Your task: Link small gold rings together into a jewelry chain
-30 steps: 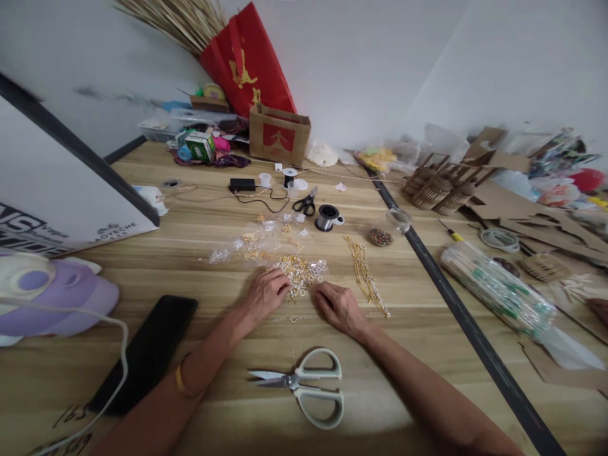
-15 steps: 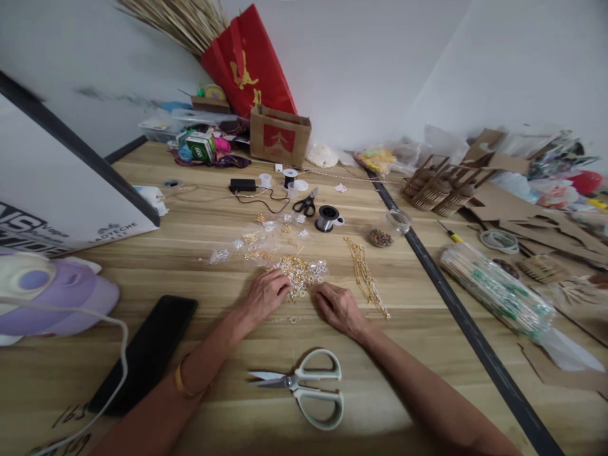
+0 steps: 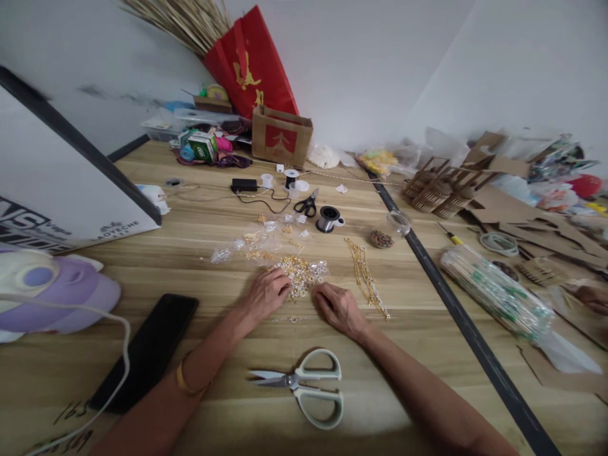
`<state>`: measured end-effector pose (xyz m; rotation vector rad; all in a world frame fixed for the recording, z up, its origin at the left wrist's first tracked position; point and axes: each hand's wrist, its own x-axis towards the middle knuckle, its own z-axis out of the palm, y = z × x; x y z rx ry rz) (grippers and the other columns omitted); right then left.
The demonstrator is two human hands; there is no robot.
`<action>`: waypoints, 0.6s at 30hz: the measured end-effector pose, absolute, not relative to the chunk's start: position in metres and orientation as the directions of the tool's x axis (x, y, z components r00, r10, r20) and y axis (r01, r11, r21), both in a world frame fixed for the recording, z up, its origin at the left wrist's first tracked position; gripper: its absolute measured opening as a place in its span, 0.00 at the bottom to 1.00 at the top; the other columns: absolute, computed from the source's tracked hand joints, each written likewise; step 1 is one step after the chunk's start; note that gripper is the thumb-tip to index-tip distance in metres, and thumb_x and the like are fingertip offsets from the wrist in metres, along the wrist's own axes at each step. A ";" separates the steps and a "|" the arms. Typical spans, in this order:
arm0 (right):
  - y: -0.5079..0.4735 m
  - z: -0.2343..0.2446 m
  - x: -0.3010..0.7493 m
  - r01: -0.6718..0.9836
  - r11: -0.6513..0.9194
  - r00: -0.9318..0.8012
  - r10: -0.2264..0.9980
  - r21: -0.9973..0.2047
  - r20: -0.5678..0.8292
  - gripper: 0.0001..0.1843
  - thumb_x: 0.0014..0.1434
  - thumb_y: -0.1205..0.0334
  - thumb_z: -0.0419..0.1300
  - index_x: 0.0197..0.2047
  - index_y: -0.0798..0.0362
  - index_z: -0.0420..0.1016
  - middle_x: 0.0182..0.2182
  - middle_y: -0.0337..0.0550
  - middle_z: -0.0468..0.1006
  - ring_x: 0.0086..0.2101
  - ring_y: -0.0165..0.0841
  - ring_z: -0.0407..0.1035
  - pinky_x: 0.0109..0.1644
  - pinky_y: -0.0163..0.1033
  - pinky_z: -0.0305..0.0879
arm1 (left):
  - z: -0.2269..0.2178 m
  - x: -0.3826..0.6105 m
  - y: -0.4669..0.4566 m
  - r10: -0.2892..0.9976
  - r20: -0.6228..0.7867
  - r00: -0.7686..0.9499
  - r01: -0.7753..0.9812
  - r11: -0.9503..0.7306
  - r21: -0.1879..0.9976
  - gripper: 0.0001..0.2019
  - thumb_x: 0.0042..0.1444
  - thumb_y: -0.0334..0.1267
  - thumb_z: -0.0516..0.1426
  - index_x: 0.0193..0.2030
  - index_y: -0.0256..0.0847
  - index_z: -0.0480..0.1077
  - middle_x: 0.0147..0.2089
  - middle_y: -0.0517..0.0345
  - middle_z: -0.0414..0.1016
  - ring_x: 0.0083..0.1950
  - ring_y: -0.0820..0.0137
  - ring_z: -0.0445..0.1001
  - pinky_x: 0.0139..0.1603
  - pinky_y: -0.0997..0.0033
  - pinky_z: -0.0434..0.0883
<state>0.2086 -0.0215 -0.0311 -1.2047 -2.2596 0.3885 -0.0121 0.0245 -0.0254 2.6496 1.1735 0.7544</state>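
A heap of small gold and silver jewelry findings (image 3: 297, 271) lies on the wooden table between my hands. At its left edge, my left hand (image 3: 267, 291) has its fingers curled down against the pieces. On the other side my right hand (image 3: 341, 308) is closed and rests on the table by the heap. Whatever either hand pinches is too small or hidden to make out. Just in front of the hands lies a thin silver chain (image 3: 293, 319). Gold and silver chains (image 3: 363, 275) are stretched out right of my right hand. White-handled scissors (image 3: 304, 386) lie nearer, blades slightly apart.
Small plastic bags (image 3: 254, 240), a wire spool (image 3: 327, 218) and black scissors (image 3: 306, 202) are beyond the heap. A phone (image 3: 147, 348) lies at left. Packaged sticks (image 3: 496, 291) lie at right. Another person's hand (image 3: 593, 297) shows at the right edge.
Another person's hand has come into view at the right edge. My hands have hardly moved, and the view has shifted very slightly.
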 end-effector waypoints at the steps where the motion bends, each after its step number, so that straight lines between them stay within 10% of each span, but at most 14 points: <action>1: -0.022 -0.031 0.209 0.675 0.556 -0.450 0.831 -0.484 0.327 0.08 0.64 0.67 0.48 0.41 0.53 0.68 0.31 0.45 0.74 0.30 0.32 0.69 0.36 0.35 0.63 | -0.025 -0.012 0.024 0.726 0.384 0.570 0.650 -0.685 0.329 0.06 0.58 0.32 0.55 0.30 0.39 0.72 0.32 0.57 0.72 0.37 0.69 0.69 0.43 0.68 0.67; 18: -0.023 -0.028 0.207 0.678 0.560 -0.447 0.828 -0.476 0.338 0.09 0.65 0.66 0.47 0.42 0.53 0.68 0.31 0.45 0.75 0.30 0.33 0.69 0.36 0.35 0.64 | -0.022 -0.014 0.024 0.746 0.337 0.575 0.648 -0.666 0.368 0.07 0.58 0.31 0.53 0.33 0.38 0.73 0.34 0.55 0.73 0.38 0.68 0.70 0.43 0.68 0.68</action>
